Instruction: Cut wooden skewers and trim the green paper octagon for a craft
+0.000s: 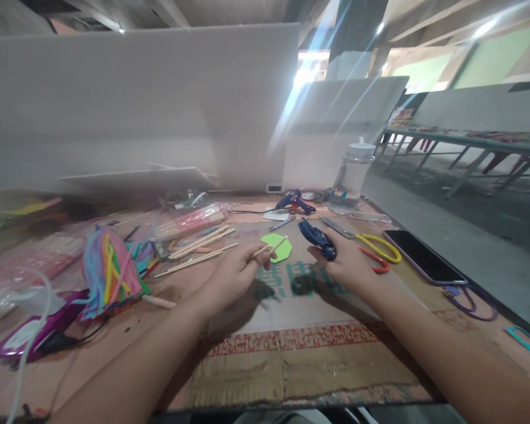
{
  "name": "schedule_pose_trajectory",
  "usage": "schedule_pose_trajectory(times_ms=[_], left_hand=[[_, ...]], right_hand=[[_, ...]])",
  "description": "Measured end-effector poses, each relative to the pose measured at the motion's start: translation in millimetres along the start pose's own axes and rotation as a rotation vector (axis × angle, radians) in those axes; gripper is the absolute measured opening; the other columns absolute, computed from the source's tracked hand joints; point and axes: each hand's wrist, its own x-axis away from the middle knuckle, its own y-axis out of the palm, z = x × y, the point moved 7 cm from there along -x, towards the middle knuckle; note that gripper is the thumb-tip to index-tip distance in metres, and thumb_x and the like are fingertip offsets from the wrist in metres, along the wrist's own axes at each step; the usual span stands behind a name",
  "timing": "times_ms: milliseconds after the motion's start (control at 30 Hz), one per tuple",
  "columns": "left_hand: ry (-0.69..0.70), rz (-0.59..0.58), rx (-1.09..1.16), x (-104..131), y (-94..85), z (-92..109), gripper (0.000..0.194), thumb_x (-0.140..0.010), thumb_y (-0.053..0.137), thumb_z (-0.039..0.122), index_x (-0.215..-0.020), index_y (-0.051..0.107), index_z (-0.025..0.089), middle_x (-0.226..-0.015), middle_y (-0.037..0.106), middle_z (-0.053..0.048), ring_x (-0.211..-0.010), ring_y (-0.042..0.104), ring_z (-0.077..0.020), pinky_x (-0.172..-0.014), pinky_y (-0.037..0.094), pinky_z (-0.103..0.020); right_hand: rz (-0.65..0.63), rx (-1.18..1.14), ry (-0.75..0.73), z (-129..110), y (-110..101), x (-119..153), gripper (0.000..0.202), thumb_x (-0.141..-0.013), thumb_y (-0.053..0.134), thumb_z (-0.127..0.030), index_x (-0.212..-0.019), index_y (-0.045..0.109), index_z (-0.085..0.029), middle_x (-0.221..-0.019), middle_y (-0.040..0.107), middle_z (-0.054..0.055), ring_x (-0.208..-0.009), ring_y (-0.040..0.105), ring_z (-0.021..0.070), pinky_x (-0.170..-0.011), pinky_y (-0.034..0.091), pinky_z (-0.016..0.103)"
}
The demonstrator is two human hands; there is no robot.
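Observation:
My left hand is closed on a thin wooden stick that slants up to the right. Behind the stick lies a lime-green hexagonal piece, flat on the cardboard; whether the two touch I cannot tell. My right hand grips a dark blue stapler, its far end pointing up and left, away from the green piece. Just right of that hand are scissors with yellow and orange handles, partly hidden by it.
Wooden sticks and a bundle of colourful pipe cleaners lie left, near a purple glue gun. Farther back are a blue glue gun and a clear bottle. A phone rests near the right table edge.

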Motion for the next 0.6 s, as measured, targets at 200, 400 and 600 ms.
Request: schedule_pose_trajectory(times_ms=[200,400,600], left_hand=[[-0.035,-0.025,-0.22,-0.4,-0.8,2.6,0.025,-0.098,0.043,0.029,-0.095,0.066,0.021,-0.087,0.07,-0.002,-0.081,0.062,-0.0196,-0.07,0.042,-0.028],[-0.358,0.234,-0.611,-2.7,-110.9,-36.8,0.037,-0.095,0.043,0.042,-0.095,0.072,0.02,-0.094,0.075,-0.007,-0.087,0.065,-0.0249,-0.069,0.04,-0.028],[-0.51,0.268,-0.691,3.9,-155.4,-84.1,0.036,-0.091,0.047,0.041,-0.082,0.072,0.017,-0.082,0.073,-0.008,-0.079,0.065,-0.0251,-0.066,0.039,-0.028]], right_hand=[[-0.114,0.089,0.085,9.4,8.7,-2.2,0.038,-0.09,0.056,-0.048,-0.113,0.064,-0.02,-0.108,0.073,0.012,-0.095,0.068,0.0305,-0.078,0.051,0.04],[-0.184,0.147,-0.018,20.9,20.5,-5.0,0.045,-0.088,0.059,-0.049,-0.124,0.063,-0.022,-0.111,0.074,0.013,-0.099,0.068,0.0336,-0.084,0.053,0.045],[-0.186,0.198,-0.009,42.5,27.9,-9.6,0.051,-0.085,0.057,-0.064,-0.112,0.067,-0.021,-0.106,0.075,0.014,-0.092,0.071,0.0369,-0.073,0.056,0.047]])
